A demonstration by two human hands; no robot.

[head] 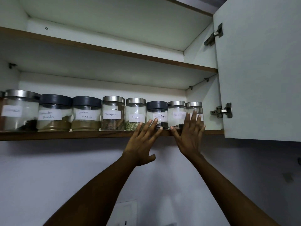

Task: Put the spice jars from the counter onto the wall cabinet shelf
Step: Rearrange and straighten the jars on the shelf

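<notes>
At centre frame, on the lower shelf (65,135), the jars (112,113) stand upright in one row, labels forward. My left hand (143,141) is flat, fingers straight and spread, tips at the Black Pepper jar (157,111). My right hand (189,137) is also flat, fingers straight across the two rightmost jars. The door (260,70) stands open at right.

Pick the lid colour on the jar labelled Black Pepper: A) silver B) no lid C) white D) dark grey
D: the Black Pepper jar carries a dark grey lid, unlike the silver-lidded Fennel jar beside it.
</notes>
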